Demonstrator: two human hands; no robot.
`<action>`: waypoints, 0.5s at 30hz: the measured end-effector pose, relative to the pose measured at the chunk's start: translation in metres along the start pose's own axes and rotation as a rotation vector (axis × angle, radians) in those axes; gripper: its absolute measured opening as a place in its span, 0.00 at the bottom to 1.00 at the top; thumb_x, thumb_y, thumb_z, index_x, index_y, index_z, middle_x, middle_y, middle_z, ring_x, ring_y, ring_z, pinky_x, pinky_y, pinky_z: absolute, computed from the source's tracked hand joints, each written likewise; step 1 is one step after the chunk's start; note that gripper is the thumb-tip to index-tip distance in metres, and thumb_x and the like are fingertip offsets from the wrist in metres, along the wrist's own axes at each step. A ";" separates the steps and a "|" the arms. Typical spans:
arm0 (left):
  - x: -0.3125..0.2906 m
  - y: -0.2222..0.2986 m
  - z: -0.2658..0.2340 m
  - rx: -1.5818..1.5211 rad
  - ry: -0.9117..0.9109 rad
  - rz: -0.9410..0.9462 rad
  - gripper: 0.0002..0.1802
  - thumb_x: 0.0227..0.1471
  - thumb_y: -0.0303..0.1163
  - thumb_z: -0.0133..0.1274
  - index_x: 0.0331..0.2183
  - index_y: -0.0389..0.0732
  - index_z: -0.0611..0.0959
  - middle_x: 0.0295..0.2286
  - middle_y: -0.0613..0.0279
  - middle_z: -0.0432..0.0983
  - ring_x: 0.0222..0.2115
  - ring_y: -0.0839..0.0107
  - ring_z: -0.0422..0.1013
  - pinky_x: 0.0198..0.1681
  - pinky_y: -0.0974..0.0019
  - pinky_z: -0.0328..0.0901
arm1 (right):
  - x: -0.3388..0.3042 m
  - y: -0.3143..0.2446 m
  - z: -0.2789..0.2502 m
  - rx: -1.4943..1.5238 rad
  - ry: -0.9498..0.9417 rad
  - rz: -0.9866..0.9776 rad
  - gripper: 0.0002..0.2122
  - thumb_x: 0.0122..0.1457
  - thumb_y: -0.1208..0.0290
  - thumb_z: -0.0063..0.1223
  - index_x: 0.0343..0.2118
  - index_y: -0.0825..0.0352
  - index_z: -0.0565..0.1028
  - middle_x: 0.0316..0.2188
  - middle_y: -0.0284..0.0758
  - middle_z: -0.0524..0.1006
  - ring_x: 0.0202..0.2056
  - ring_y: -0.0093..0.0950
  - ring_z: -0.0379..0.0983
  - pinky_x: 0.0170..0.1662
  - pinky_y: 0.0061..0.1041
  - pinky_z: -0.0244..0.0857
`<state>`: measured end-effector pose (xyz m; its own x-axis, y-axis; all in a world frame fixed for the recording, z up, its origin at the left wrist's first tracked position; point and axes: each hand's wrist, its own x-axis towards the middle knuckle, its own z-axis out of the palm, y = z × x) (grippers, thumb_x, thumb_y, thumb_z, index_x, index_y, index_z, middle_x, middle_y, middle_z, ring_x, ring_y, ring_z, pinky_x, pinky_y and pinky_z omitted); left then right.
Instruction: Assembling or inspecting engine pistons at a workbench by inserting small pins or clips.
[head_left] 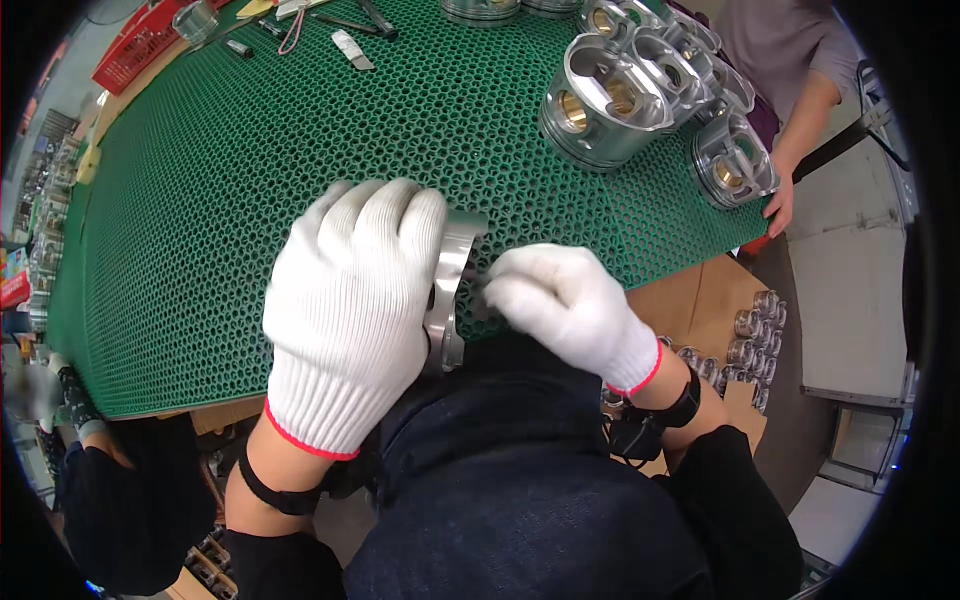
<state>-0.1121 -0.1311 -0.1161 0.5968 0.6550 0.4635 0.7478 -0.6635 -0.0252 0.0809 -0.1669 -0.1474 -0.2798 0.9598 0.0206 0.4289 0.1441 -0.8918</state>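
Observation:
My left hand (352, 275), in a white knit glove with a red cuff edge, is wrapped round a silver metal piston (452, 290). The piston is tilted on its side near the table's front edge, and the glove covers much of it. To its right, my gloved right hand (562, 312) is closed in a pinch, its fingertips turned toward the piston. Something small and dark shows at those fingertips, too blurred to name. Between hand and piston a narrow gap is visible.
Green honeycomb matting (220, 200) covers the table. Several pistons (612, 110) stand at the back right, beside another person's hand (782, 205). Tools, a white tube (352, 50) and a red basket (145, 45) lie at the far left. More pistons (755, 340) sit below right.

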 end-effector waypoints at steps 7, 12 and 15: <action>0.036 -0.010 -0.004 -0.025 -0.309 -0.081 0.19 0.43 0.36 0.58 0.41 0.43 0.79 0.38 0.55 0.77 0.42 0.52 0.73 0.45 0.55 0.69 | 0.017 -0.001 -0.014 -0.450 0.177 -0.352 0.08 0.54 0.63 0.55 0.24 0.61 0.76 0.20 0.36 0.74 0.23 0.38 0.74 0.26 0.35 0.69; 0.061 -0.017 -0.001 0.010 -0.480 -0.117 0.16 0.47 0.35 0.55 0.40 0.44 0.82 0.33 0.55 0.79 0.37 0.53 0.76 0.39 0.54 0.72 | 0.014 0.005 -0.010 -0.488 0.160 -0.388 0.09 0.54 0.62 0.56 0.23 0.61 0.76 0.19 0.35 0.73 0.21 0.37 0.73 0.26 0.34 0.68; 0.074 -0.023 0.005 0.022 -0.566 -0.119 0.15 0.47 0.32 0.53 0.39 0.43 0.83 0.32 0.53 0.80 0.37 0.54 0.76 0.39 0.54 0.72 | 0.011 -0.002 -0.017 -0.613 0.095 -0.352 0.09 0.54 0.61 0.56 0.23 0.60 0.75 0.20 0.34 0.73 0.21 0.36 0.73 0.26 0.33 0.68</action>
<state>-0.0833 -0.0659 -0.0851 0.5665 0.8200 -0.0815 0.8215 -0.5698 -0.0232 0.0910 -0.1524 -0.1376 -0.4266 0.8443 0.3244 0.7404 0.5320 -0.4109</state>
